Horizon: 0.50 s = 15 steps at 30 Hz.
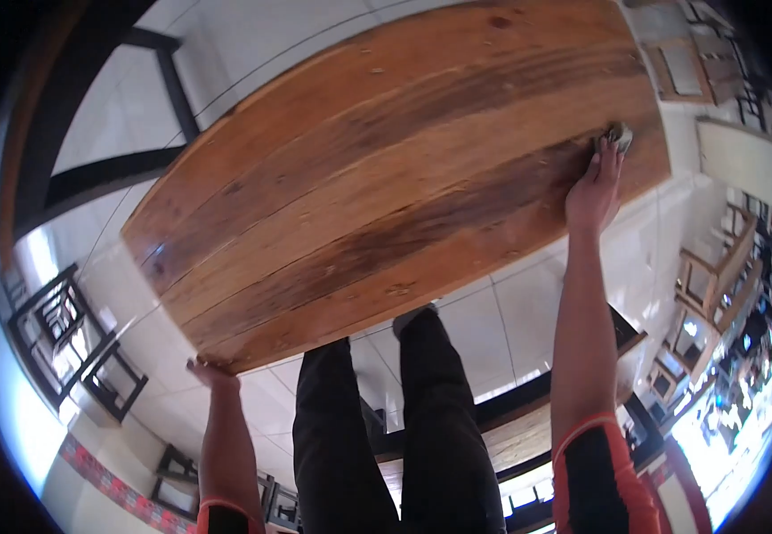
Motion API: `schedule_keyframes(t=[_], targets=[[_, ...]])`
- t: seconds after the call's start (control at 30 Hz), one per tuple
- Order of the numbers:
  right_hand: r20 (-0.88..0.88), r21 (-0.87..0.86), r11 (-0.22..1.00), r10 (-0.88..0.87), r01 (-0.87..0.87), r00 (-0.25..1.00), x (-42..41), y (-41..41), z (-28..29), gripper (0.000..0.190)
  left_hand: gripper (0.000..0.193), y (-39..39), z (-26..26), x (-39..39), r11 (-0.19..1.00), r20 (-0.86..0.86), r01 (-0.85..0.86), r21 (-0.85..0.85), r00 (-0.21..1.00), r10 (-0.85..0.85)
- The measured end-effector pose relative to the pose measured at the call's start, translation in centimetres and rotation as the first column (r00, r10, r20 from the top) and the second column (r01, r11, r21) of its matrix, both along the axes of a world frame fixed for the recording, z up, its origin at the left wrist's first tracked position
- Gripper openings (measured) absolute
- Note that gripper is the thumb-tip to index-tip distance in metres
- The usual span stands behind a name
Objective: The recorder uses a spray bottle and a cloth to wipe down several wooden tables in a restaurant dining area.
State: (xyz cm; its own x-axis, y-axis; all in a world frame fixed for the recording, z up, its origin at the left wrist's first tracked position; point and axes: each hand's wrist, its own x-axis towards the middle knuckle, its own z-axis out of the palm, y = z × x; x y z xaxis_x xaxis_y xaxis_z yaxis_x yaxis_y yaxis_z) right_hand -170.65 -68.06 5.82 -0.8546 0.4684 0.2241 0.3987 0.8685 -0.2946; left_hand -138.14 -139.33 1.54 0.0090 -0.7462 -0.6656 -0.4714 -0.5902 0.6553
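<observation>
A long wooden tabletop (386, 180) of varnished planks, with dark grain streaks and knots, slants across the view before me. Near its right end my right hand (593, 183) presses a small greyish pad (619, 137), a cloth or sponge, flat against the wood. The pad is partly covered by the fingers, so its exact kind is unclear. At the near left corner, my left hand (215, 375) grips the table's edge, and some of its fingers are hidden. Both arms are stretched out.
My legs (436, 400) stand at the table's near side on pale floor tiles (492, 320). Behind me is a dark-framed wooden bench or table (519, 437). A dark frame (119, 175) rises at upper left. Wooden stools (713, 274) stand right; dark ones (115, 380) left.
</observation>
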Motion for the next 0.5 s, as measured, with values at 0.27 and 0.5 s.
schedule_keyframes(t=[0.27,0.5], targets=[[0.084,-0.058,0.855,0.518,-0.515,0.851,8.7,-32.7,2.0,0.054,0.04,2.6,1.0,-1.1,0.965,-0.193,-0.019,0.261,0.979,0.071],[-0.036,-0.394,0.199,0.972,-0.897,0.231,20.6,-54.0,3.9,0.037,0.051,2.6,3.1,0.2,0.723,-0.567,0.115,0.682,0.708,0.422]])
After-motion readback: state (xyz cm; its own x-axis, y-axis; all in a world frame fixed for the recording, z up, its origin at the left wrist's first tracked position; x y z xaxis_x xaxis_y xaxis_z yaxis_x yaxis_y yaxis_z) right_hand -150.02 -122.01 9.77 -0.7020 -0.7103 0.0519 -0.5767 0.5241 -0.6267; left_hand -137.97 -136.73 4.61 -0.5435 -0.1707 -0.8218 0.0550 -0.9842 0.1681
